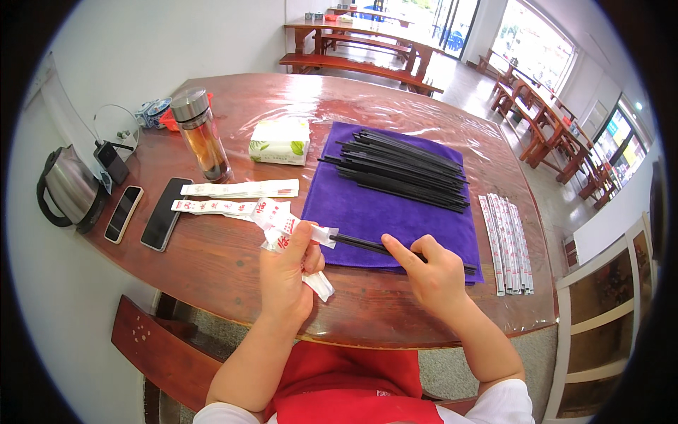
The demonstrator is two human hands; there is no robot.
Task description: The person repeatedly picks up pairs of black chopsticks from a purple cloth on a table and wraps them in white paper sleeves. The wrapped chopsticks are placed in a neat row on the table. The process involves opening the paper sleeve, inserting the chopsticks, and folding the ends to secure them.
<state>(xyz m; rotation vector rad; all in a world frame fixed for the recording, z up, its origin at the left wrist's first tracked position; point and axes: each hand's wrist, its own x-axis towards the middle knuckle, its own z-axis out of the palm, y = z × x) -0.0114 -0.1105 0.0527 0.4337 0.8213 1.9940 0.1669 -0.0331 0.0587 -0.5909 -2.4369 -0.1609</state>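
Observation:
My left hand (288, 275) grips a white paper chopstick sleeve (323, 235) with red print, its mouth facing right. The tips of a pair of black chopsticks (365, 244) are at that mouth; how far in they reach is hidden. My right hand (437, 267) holds the same pair near its other end, index finger laid along it. Beneath the pair lies a purple cloth (339, 212), bearing a heap of loose black chopsticks (402, 172). More flat paper sleeves (241, 188) are stacked left of the cloth, and some lie under my left hand.
Filled sleeves (506, 244) lie in a row at the right. Leftward are two phones (123, 214), a steel kettle (74, 185), a power bank (111, 161) and a glass tea bottle (201, 135). A tissue pack (279, 142) stands behind the sleeves. Clear plastic covers the wooden table (238, 265).

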